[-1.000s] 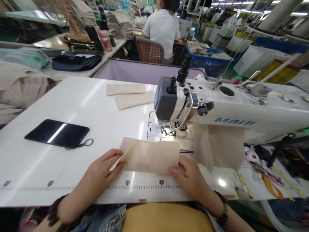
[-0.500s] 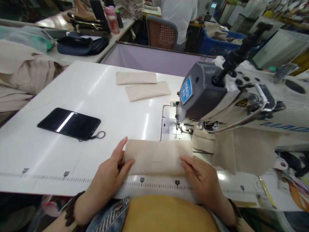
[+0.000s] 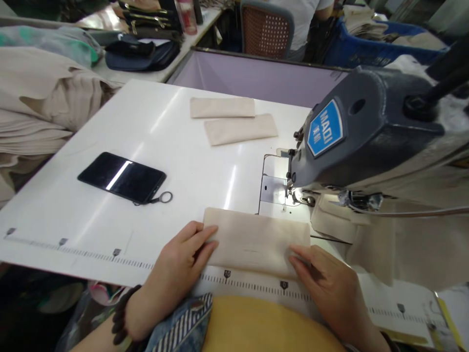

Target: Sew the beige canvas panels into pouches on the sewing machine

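Note:
A folded rectangular piece of beige fabric (image 3: 252, 239) lies near the table's front edge, just before the sewing machine's needle area. My left hand (image 3: 183, 259) pinches its left end, thumb and fingers on the cloth. At the other end, my right hand (image 3: 326, 278) has its thumb and forefinger closed on the right edge. A short line shows on the cloth's lower middle. The sewing machine head (image 3: 351, 122) rises behind and to the right, its lamp lighting the needle plate (image 3: 274, 189). Farther back lie two flat beige fabric pieces (image 3: 223, 107), (image 3: 242, 129).
A black phone (image 3: 122, 177) with a ring strap lies on the left of the white table. More beige fabric (image 3: 333, 217) sits right of the needle. Stacked cloth (image 3: 32, 127) stands at far left. Behind are a purple panel (image 3: 249, 73), a chair (image 3: 267, 29) and a seated person.
The view has shifted, coming closer to the machine head. My left fingers have moved from the fabric's upper left corner onto its left end. The right hand still holds the right end.

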Tool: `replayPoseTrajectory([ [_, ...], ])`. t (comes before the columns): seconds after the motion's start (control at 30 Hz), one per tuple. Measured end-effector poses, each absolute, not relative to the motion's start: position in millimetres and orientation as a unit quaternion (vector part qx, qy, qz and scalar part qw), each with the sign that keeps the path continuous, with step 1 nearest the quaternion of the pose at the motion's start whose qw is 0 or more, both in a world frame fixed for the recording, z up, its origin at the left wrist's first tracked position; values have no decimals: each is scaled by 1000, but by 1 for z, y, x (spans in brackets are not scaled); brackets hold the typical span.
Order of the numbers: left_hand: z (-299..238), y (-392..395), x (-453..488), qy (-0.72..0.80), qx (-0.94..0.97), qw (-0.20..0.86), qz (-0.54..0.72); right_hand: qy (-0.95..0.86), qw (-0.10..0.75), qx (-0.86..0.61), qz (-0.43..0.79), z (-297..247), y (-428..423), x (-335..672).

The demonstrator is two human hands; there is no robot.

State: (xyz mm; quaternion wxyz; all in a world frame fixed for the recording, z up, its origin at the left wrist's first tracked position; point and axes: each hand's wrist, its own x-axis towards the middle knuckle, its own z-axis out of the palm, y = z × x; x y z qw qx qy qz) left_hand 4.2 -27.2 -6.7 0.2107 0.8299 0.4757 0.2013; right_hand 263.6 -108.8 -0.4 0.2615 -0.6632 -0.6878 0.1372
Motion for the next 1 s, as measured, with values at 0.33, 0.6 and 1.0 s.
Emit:
replayPoseTrajectory([
  [0.33,-6,-26,6,482,822,221,209,-696,254,-665,97,0,-111,263],
  [0.6,-6,-25,7,488,817,233,200,-713,226,-661,56,3,-107,265],
  [1.0,-9,-20,5,485,835,179,190,-682,268,-668,129,1,-106,262],
])
